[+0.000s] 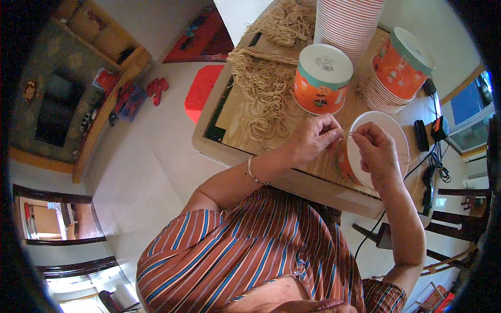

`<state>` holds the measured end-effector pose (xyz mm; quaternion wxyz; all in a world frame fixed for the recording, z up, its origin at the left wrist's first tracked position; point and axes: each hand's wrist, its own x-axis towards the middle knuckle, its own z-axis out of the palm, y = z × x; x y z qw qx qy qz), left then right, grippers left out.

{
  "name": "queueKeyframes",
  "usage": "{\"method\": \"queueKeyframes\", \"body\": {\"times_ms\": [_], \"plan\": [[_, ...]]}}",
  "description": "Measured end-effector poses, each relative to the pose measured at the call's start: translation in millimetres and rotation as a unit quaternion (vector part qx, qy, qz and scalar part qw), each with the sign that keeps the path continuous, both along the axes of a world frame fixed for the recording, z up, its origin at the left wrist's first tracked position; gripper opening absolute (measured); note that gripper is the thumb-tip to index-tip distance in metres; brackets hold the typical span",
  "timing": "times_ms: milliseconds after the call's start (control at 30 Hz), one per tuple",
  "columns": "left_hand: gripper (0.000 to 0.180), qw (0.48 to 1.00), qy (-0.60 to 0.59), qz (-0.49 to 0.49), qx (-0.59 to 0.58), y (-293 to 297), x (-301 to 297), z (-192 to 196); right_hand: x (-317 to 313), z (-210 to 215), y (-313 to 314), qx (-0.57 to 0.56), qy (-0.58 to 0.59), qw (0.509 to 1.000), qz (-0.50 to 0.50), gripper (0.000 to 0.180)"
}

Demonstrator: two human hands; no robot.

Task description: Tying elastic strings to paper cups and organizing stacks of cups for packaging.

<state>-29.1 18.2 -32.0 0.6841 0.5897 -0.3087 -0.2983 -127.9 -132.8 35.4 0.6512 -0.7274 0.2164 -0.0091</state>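
Over the rim of an open paper bucket (386, 123), white inside and orange outside, my two hands meet with pinched fingertips. My left hand (314, 140) is closed on a thin strand (347, 134) at the bucket's left side. The right hand (376, 152), also in a pinch, holds the same strand above the bucket's opening. The strand is very fine, and the fingers hide most of it. Just beyond the left hand an orange bucket with a green band (322, 86) stands upside down. Left of it lies a loose heap of tan cord (263, 96).
A tall stack of nested white buckets (348, 26) rises at the back. Another upside-down orange stack (399, 68) stands at the right. Black adapters (438, 128) and cables lie along the table's (245, 156) right edge. A red stool (202, 93) is left of the table.
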Motion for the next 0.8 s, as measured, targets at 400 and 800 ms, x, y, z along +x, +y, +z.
{"method": "queueKeyframes", "body": {"times_ms": [400,800], "plan": [[0.004,0.993,-0.107,0.051,0.021,1,5,17,-1,-12,-7,-0.108,-0.048,0.993,0.006,0.005],[0.007,0.980,-0.192,0.051,-0.010,-7,9,16,-1,-14,-7,-0.160,-0.084,0.983,0.026,0.004]]}}
